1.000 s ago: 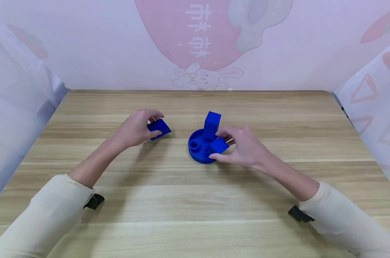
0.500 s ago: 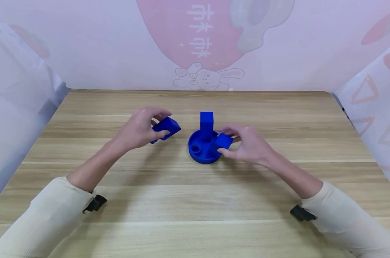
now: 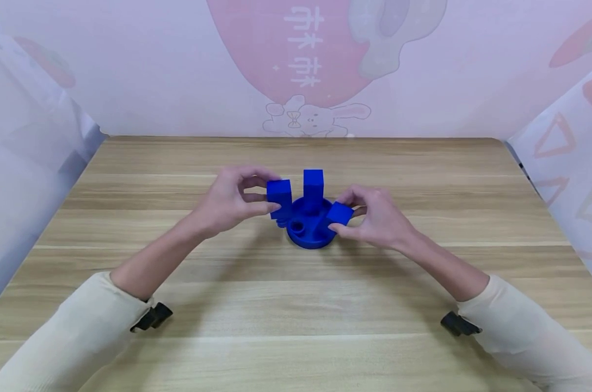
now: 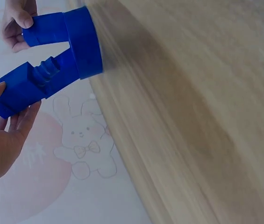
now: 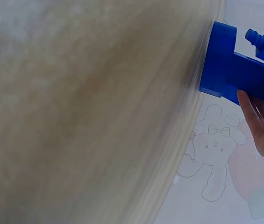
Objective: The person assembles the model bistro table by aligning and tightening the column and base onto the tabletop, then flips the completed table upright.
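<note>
Blue runs through every piece in play here. A round dish (image 3: 309, 243) with a raised rim sits flat on the counter (image 3: 296, 305), a little right of the middle, with a person's two hands either side of it. At its far side stands the back block (image 3: 313, 186), square and upright. The right block (image 3: 340, 213) stands in the dish on the person's right, and the right hand (image 3: 374, 218) has its grip clamped on it, thumb on the near side and fingers on the far.

The left hand (image 3: 234, 197) has its grip clamped on the left block (image 3: 279, 195), again between thumb and fingers. That block is held up off the counter, nearly upright, over the dish's left edge. A ridged peg (image 4: 46, 70) juts from its lower end; from the right wrist I can see it just clear of the dish, touching nothing below. Near the peg, inside the rim, a small round socket (image 3: 297, 227) faces up.

The counter has a pale wood grain. Behind it the wall (image 3: 154, 71) carries a drawn rabbit (image 3: 313, 117) under a big pink shape (image 3: 296, 49). Cream sleeves (image 3: 80, 321) cover the person's forearms, and a black fitting (image 3: 151, 317) pokes out beneath the left cuff.
</note>
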The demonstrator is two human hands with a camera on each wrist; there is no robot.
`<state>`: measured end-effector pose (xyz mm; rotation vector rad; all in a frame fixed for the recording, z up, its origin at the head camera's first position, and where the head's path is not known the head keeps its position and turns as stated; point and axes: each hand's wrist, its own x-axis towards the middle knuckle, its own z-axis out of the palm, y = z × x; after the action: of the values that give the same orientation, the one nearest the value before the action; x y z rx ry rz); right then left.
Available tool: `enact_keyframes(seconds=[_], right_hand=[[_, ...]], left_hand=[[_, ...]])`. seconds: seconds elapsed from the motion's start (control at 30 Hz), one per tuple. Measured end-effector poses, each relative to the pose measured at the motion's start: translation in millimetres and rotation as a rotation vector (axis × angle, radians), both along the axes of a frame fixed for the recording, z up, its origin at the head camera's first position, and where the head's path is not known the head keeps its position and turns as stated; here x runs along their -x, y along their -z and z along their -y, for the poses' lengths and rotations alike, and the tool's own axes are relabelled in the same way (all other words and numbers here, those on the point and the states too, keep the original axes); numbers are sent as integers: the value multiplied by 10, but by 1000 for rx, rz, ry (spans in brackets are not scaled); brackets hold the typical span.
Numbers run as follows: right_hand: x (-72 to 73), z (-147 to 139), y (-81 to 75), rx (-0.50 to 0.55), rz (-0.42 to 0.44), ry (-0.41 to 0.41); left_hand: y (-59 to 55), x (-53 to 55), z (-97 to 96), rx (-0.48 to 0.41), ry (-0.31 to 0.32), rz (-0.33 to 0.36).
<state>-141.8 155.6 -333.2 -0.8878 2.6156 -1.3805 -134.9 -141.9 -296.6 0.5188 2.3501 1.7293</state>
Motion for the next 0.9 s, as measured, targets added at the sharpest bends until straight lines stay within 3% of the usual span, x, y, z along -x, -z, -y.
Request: enact_keyframes(seconds=[0.47,0.7,0.9], right_hand=[[-13,0,-1,-1,15,-2],[-4,-2,-8,-12,25,0],[7,6,-5,-5,28,0]], left_hand=[[138,-28,-147,-92,-9,63],[205,-9,-168,-74,2,16],[283,0,-172,-12,84,-64]])
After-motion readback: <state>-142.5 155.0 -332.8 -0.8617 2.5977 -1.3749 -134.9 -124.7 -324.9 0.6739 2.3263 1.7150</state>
